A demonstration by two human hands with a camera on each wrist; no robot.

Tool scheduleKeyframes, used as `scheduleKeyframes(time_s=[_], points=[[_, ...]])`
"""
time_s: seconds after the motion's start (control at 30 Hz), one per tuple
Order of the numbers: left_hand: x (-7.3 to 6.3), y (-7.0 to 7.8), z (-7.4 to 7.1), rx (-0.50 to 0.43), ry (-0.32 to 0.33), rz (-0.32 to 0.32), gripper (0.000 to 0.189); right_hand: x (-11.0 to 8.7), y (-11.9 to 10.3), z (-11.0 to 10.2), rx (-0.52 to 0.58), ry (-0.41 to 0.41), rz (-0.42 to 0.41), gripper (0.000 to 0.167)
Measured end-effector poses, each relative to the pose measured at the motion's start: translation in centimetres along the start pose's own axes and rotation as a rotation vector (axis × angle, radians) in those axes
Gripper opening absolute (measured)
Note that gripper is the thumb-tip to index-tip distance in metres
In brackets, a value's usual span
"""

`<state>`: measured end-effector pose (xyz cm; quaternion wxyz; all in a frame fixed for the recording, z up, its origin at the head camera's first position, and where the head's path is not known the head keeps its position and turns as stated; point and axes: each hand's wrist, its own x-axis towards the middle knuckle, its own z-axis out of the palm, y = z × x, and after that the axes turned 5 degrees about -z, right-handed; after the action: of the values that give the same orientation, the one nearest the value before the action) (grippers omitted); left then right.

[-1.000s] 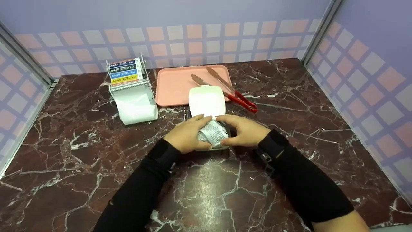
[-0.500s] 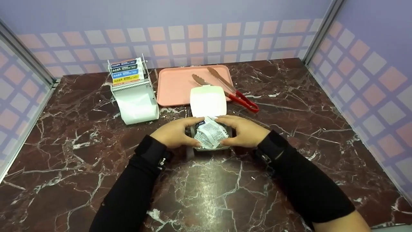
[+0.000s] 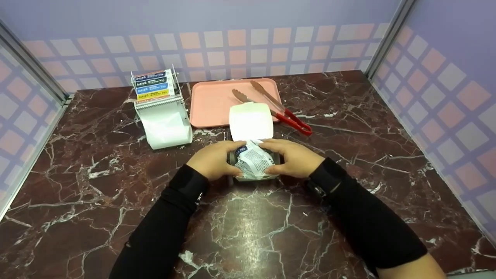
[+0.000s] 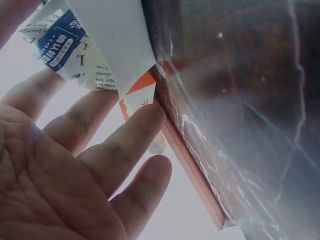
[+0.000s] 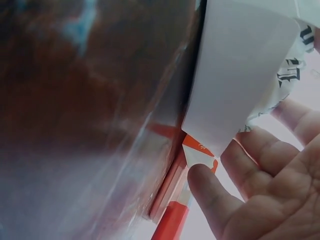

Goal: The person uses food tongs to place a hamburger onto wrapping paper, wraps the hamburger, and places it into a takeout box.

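Observation:
A round paper-wrapped package (image 3: pixel 255 159), printed with text and bearing a dark blue label (image 4: pixel 62 40), sits in an open white clamshell box (image 5: pixel 235 65). The box lid (image 3: pixel 251 122) stands raised behind it. My left hand (image 3: pixel 213 159) holds the package from the left, thumb in front and fingers toward the back. On the other side, my right hand (image 3: pixel 296 158) holds it the same way, its thumb lying on the paper. In both wrist views the lower fingers spread beside the box wall without curling. The package's underside is hidden.
Behind the box lies a pink tray (image 3: pixel 209 102) with red-handled tongs (image 3: pixel 294 122) lying partly across it. At the left stands a wire rack (image 3: pixel 162 104) with several colored labels and a hanging white strip. The dark marble table (image 3: pixel 248 232) meets walls at the back and sides.
My left hand has drawn back to the left, then come slightly inward again, uncovering the box's left edge and the blue label. The package has shifted a little. My right hand stays nearly still.

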<state>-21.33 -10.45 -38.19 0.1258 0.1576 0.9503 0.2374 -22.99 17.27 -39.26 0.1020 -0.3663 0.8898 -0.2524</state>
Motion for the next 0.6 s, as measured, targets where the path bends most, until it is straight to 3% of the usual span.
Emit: scheduleKeyframes(time_s=[0.37,0.6], points=[[-0.5,1.7,0.8,0.194,0.092,-0.035,0.089,0.2,0.2,0.2,-0.013,0.019,0.019,0.085],[-0.5,2.3,1.4,0.207,0.117,-0.068,0.087,0.2,0.2,0.2,-0.025,0.043,0.016,0.084]])
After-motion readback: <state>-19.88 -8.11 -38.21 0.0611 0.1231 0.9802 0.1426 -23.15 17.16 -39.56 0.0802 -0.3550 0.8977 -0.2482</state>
